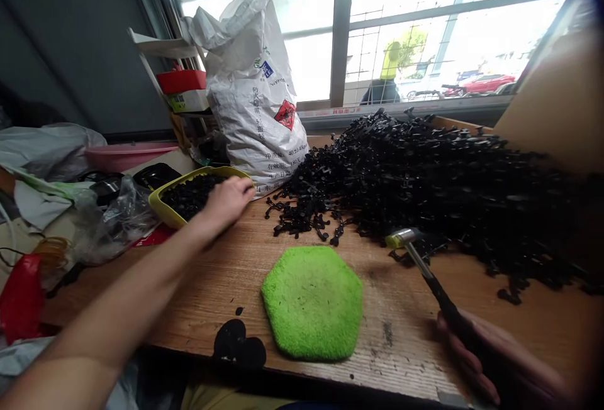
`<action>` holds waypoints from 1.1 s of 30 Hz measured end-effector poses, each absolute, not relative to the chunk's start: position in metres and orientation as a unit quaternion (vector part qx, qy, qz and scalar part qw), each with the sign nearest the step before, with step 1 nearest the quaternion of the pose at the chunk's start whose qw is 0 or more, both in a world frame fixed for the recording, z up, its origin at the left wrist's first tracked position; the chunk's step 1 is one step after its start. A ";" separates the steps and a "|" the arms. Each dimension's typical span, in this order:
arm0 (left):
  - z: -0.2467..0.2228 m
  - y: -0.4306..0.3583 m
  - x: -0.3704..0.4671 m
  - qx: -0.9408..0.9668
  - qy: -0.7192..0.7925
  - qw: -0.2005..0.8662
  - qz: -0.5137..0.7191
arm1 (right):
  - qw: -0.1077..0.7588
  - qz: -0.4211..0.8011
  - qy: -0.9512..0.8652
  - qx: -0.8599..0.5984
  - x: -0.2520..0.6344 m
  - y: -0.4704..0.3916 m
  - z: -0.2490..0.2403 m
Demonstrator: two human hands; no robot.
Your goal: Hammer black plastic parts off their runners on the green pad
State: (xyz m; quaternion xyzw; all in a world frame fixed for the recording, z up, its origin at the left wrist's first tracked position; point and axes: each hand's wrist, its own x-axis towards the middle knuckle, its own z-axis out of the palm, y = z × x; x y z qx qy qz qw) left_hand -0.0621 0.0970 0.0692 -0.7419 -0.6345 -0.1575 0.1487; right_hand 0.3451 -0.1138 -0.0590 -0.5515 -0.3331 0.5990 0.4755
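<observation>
My left hand is over the right edge of a yellow basket filled with small black pieces. Its fingers are curled together, and whatever they may hold is too small to name. On the right, my right hand grips the dark handle of a small hammer, whose head with a yellow face is raised over the table. Between the hands a green fuzzy hexagonal pad lies on the wooden table.
A large heap of black parts covers the back right. Behind the basket stands a white sack. Plastic bags and a pink basin lie left. Black round pieces sit at the front edge. Outside the window is a person.
</observation>
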 end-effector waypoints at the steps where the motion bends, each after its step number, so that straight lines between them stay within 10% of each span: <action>1: 0.060 0.075 -0.038 -0.779 -0.594 0.111 -0.170 | 0.472 0.612 -0.327 -0.543 0.343 -0.115 -0.055; 10: -0.015 -0.031 0.061 -0.886 -0.447 0.087 -0.091 | 0.467 0.655 -0.361 -0.472 0.349 -0.114 -0.050; 33: -0.004 -0.040 0.050 -0.949 -0.298 -0.084 -0.053 | 0.490 0.679 -0.334 -0.433 0.350 -0.117 -0.051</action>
